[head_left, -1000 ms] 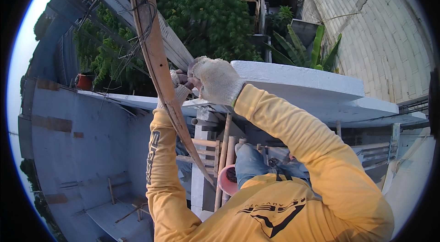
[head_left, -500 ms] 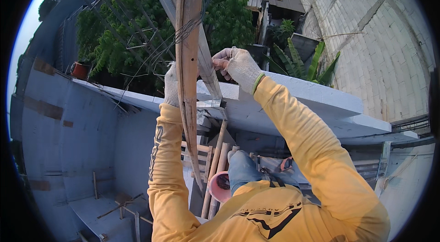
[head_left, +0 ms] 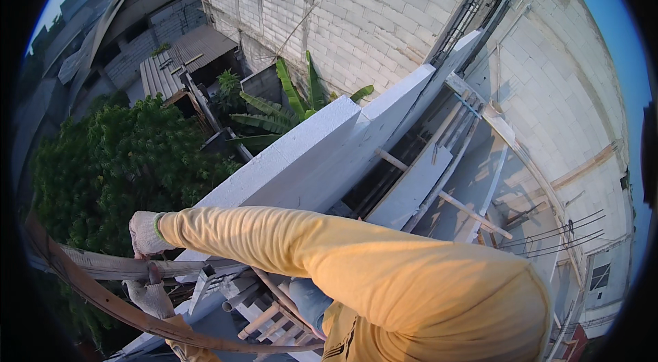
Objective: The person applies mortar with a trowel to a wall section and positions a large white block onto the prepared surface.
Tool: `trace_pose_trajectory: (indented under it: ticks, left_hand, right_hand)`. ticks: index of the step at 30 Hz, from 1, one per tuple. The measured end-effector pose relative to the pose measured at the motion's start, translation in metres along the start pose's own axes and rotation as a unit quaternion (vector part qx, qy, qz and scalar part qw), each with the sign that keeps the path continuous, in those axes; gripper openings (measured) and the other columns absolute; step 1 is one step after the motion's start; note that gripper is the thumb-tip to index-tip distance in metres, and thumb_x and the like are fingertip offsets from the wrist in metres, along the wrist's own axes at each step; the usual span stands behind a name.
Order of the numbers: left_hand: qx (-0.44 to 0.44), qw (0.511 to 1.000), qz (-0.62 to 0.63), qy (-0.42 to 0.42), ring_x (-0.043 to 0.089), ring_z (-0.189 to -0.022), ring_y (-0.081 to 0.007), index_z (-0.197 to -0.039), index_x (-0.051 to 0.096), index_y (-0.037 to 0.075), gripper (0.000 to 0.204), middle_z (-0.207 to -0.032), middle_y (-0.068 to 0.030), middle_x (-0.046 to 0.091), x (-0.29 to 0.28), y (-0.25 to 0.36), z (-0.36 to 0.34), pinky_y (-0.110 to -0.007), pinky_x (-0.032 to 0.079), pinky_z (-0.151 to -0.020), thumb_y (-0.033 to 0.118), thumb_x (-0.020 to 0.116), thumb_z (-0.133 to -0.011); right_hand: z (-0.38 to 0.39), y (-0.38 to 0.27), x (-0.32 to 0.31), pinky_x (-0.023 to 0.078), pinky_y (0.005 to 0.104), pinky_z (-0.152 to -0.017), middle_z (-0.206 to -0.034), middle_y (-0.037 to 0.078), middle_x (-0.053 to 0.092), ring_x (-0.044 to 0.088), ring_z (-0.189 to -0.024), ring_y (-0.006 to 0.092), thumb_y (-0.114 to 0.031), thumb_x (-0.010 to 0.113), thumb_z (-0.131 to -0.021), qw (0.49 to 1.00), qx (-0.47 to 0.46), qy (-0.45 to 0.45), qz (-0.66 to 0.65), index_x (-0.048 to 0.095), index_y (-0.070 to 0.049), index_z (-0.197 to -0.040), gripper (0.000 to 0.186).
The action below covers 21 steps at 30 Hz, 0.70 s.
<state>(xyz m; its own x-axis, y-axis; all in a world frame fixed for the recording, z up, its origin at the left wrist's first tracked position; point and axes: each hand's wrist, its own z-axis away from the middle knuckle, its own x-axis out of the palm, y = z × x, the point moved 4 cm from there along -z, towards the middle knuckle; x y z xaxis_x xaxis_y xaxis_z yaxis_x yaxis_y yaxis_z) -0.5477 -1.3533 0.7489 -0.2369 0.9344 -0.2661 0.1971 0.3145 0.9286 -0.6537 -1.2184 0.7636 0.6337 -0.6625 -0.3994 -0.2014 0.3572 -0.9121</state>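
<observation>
The person is leaning out over the edge of a high wall, and both hands, in pale work gloves, are gripping a long weathered wooden plank that is running across the lower left of the view. The right hand is sitting on top of the plank with its fingers curled down over the upper edge, the yellow sleeve stretching back from it across the middle of the picture. The left hand is lying just below, closed around the underside of the same plank, close to the right hand but not touching it as far as can be told. A second, darker curved strip of wood is bending beneath the left hand and running on toward the lower middle; whether the left hand is also pressing on it cannot be told.

Just right of the hands, short wooden battens and grey blocks are sticking out below the sleeve. A thick white concrete wall top is rising diagonally behind the arm. Beyond it, timber formwork boards are leaning in a channel. A leafy green tree is filling the left, banana leaves are standing by a grey block wall. No packages, labels or signs are showing anywhere
</observation>
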Motion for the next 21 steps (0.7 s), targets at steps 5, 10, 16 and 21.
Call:
trace_pose_trajectory:
  ticks: [5,10,16,21]
  left_hand:
    - [0.011,0.998,-0.048,0.048,0.061,-0.093,-0.0169,-0.117,0.058,-0.004,0.032,-0.103,-0.0089,0.065,-0.027,-0.007,-0.005,-0.03,0.05,-0.08,0.006,0.069,-0.089]
    - [0.018,0.993,-0.088,0.075,0.06,-0.096,-0.0169,-0.117,0.058,-0.003,0.033,-0.109,-0.0089,0.064,-0.042,-0.018,-0.01,-0.03,0.049,-0.084,0.001,0.067,-0.086]
    - [0.03,0.997,-0.07,0.027,0.057,-0.104,-0.0192,-0.12,0.056,-0.006,0.033,-0.116,-0.0139,0.06,-0.042,-0.024,-0.017,-0.031,0.045,-0.092,0.002,0.063,-0.088]
    - [0.018,0.992,-0.012,-0.121,0.052,-0.117,-0.0222,-0.141,0.042,0.0,0.055,-0.132,-0.0133,0.053,-0.049,-0.063,-0.03,-0.034,0.041,-0.102,0.005,0.065,-0.091]
  right_hand:
    - [0.018,-0.047,0.011,0.055,0.0375,-0.072,-0.083,0.015,0.072,0.07,-0.081,0.029,-0.008,0.073,-0.064,0.989,-0.077,0.095,0.081,0.076,-0.006,-0.081,0.018]
    - [0.036,-0.069,0.01,0.055,0.0395,-0.078,-0.093,0.015,0.071,0.068,-0.091,0.0308,-0.016,0.08,-0.062,0.989,-0.062,0.029,0.129,0.076,-0.006,-0.092,0.033]
    - [0.08,-0.071,0.003,0.053,0.039,-0.086,-0.111,0.02,0.058,0.063,-0.103,0.0329,-0.026,0.082,-0.061,0.974,-0.083,0.04,0.208,0.062,-0.001,-0.121,0.068]
    - [0.16,-0.035,-0.022,0.049,0.04,-0.092,-0.112,0.019,0.056,0.059,-0.105,0.0336,-0.015,0.074,-0.07,0.976,-0.132,0.116,0.132,0.058,0.001,-0.125,0.059]
